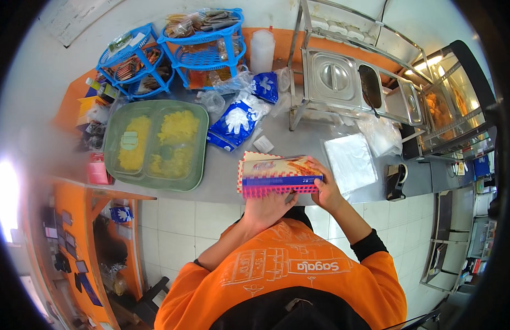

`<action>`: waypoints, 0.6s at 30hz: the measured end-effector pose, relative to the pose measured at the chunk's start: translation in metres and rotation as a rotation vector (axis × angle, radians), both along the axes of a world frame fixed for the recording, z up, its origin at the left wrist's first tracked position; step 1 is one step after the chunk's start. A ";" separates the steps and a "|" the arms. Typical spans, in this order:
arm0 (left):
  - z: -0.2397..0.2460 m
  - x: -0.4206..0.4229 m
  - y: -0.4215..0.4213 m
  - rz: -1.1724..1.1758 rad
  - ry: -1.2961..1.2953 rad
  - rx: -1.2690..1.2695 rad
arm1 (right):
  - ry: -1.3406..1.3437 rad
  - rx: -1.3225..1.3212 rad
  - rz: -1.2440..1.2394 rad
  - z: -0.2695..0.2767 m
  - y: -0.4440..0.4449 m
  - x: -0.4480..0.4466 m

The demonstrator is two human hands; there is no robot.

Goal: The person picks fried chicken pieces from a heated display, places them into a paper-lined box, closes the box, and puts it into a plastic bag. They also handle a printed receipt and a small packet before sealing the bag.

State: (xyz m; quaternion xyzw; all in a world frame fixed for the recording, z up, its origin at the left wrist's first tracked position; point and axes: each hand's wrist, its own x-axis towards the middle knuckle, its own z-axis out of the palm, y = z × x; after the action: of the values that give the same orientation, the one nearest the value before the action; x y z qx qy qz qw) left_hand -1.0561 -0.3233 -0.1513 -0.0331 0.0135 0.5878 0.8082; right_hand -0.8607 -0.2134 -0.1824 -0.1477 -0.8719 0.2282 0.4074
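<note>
A printed cardboard food box [275, 170] with a blue band and red-and-white checks is held between my hands at the worktop's front edge. My right hand [326, 185] grips its right end, thumb on the near face and fingers over the top. Against the lower edge rests my left hand [266, 209], its fingertips hidden by the box. Behind the box, a red-checked flap or sheet of card [259, 155] sticks out; whether it is part of the same box I cannot tell. A small white packet [263, 144] lies just beyond.
On the steel worktop [288, 138], a green lidded container [156, 184] with yellow food stands left. Blue glove packets [234, 121] and blue tiered baskets [201, 62] are behind. Clear plastic bags [350, 161], a tape dispenser [397, 181] and a steel food-pan station [334, 80] are right.
</note>
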 end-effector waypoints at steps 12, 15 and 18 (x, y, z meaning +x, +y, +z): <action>0.010 -0.079 -0.069 0.124 0.254 -0.238 | -0.214 -0.402 0.167 -0.014 0.007 0.029; -0.007 -0.082 -0.070 0.112 0.957 -0.483 | -0.302 -0.283 0.163 -0.021 0.011 0.033; -0.020 -0.073 -0.063 0.138 1.353 -0.415 | -0.257 -0.262 0.120 -0.027 0.017 0.036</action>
State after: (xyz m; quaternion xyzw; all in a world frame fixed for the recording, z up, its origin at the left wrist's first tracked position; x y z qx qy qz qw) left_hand -1.1289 -0.3863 -0.1713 0.1851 0.6219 0.5145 0.5606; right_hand -0.8249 -0.1963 -0.2095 -0.1753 -0.8867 0.3428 0.2558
